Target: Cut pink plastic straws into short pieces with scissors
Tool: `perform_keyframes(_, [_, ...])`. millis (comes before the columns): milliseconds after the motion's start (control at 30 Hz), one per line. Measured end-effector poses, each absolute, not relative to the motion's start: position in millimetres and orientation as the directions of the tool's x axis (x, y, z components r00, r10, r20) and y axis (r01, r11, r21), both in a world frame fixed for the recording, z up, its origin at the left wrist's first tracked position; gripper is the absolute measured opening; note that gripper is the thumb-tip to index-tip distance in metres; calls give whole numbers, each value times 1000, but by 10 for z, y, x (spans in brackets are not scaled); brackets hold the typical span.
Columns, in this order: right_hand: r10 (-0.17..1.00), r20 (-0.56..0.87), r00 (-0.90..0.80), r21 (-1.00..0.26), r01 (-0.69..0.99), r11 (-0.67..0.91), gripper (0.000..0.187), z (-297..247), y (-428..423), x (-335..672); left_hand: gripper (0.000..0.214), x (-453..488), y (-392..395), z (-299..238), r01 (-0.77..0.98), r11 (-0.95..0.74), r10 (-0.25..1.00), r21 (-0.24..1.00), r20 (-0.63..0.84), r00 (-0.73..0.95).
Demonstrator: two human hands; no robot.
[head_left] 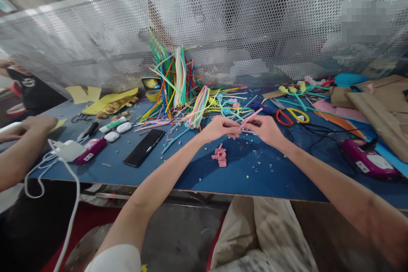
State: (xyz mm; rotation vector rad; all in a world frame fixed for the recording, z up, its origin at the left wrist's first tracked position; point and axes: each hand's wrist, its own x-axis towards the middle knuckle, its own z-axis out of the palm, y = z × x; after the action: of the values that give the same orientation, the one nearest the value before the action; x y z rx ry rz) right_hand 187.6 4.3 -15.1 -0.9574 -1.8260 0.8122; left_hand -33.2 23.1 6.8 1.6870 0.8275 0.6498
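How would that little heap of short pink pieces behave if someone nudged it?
The small heap of short, flat-looking pink pieces would probably scatter, since they overlap at odd angles and no tie shows. Small and thin, they're likely light. They'd probably slide rather than roll on the blue tabletop, given their strip-like shapes.

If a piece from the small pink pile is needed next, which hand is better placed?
Probably the left hand: it is nearer to the pink pile; the right hand is farther off. Both are busy at a pink strip, though.
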Motion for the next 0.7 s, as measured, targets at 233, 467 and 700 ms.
perform_keyframes(233, [824,542,-163,-570,650,503,27,-36,227,2202,44,-321,298,-32,136,-80,860,988,0,510])
perform_keyframes(467, [970,230,81,-155,987,-46,43,-97,616,3125,47,-341,351,-92,70,-62,905,996,26,425])
perform_keyframes(700, [971,186,150,-187,976,-115,41,-252,749,3207,46,-332,375,-99,21,-75,929,997,62,364])
